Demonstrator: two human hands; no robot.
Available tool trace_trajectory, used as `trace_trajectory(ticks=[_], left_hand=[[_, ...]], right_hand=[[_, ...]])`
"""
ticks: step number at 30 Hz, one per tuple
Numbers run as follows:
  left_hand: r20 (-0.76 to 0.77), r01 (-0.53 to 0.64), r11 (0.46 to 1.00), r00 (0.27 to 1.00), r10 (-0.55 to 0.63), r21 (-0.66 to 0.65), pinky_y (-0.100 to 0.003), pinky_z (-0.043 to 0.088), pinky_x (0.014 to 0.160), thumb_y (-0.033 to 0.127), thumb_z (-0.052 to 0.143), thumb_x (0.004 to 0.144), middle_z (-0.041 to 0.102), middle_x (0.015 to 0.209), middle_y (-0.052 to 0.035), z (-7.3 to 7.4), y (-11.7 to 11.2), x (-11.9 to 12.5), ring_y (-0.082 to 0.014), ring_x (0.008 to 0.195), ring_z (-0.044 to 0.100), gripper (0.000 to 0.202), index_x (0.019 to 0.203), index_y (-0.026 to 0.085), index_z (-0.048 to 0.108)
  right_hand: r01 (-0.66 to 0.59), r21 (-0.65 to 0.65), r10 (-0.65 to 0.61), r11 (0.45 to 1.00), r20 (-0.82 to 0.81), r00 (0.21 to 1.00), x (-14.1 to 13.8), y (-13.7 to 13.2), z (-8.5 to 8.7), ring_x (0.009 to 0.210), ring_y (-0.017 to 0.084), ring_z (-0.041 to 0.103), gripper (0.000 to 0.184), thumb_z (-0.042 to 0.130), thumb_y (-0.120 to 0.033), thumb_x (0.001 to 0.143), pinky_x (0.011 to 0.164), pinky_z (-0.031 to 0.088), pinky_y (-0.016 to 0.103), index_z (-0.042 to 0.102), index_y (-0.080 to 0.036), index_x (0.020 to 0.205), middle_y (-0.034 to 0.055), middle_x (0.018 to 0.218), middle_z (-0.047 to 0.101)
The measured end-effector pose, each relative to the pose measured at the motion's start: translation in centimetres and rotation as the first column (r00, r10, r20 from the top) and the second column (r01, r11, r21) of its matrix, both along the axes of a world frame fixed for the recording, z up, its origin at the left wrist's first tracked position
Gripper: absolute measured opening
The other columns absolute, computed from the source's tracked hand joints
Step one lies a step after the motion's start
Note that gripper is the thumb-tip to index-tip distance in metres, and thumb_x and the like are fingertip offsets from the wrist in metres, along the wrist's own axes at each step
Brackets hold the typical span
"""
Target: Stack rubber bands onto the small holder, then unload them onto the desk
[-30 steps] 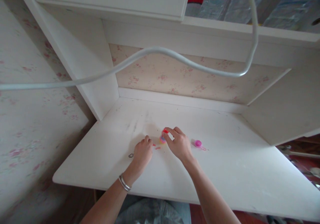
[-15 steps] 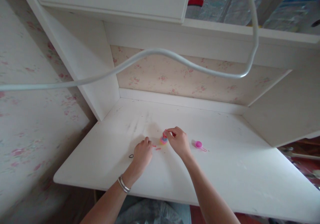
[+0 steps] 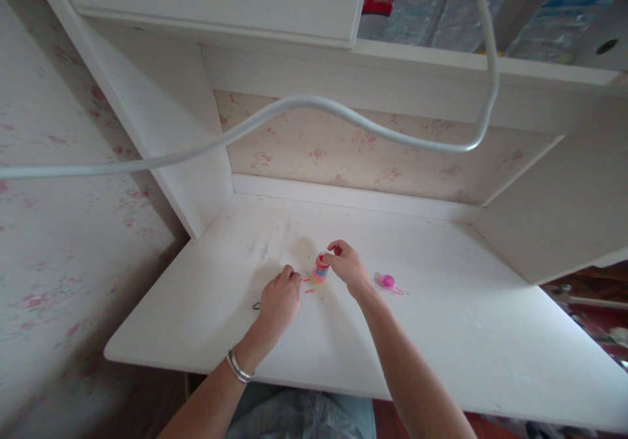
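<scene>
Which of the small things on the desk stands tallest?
The multicoloured container at the right hand; the pink cap-like piece, loose red strip and black loop all lie lower.

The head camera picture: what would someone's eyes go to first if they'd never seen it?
Probably the thick white cable, curving right across the upper part. Next, the small colourful container on the white desk, between the left hand and right hand. Then the bright pink piece, right of both hands.
</scene>
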State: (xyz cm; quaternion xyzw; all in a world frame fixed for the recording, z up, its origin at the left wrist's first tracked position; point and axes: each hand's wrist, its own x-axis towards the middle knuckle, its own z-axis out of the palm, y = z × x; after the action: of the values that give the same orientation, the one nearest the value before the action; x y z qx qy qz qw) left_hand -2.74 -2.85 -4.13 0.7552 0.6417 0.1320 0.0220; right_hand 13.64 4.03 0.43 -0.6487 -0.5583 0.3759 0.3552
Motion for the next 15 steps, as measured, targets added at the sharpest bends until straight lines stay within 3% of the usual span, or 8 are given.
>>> trace_trajectory(ticks=[8,15], left_hand=[[0.375,-0.001,0.987,0.925,-0.060,0.161,-0.024,0.047,0.075,0.029,0.041,0.095,0.057,0.095,-0.0017,3.5,0.1,-0.3,-0.0117,0.079,0.061,0.022,0.095,0.021,0.062],[0.439,0.016,0.976,0.891,-0.113,0.219,-0.024,0.048,0.077,0.029,0.044,0.094,0.058,0.096,-0.0020,5.4,1.6,0.5,-0.0120,0.081,0.061,0.020,0.097,0.022,0.062]], right_hand=[[-0.077,-0.125,0.038,0.989,-0.288,0.957,0.0,-0.3,0.1,0.056,0.009,0.040,0.032,0.066,-0.027,0.056,0.051,0.027,0.023,0.062,-0.020,0.086,-0.0051,0.066,0.050],[-0.074,-0.133,0.008,0.988,-0.440,0.898,0.6,-0.3,-0.1,0.050,0.008,0.036,0.026,0.068,-0.032,0.060,0.047,0.025,0.023,0.062,-0.020,0.082,-0.0056,0.061,0.050]])
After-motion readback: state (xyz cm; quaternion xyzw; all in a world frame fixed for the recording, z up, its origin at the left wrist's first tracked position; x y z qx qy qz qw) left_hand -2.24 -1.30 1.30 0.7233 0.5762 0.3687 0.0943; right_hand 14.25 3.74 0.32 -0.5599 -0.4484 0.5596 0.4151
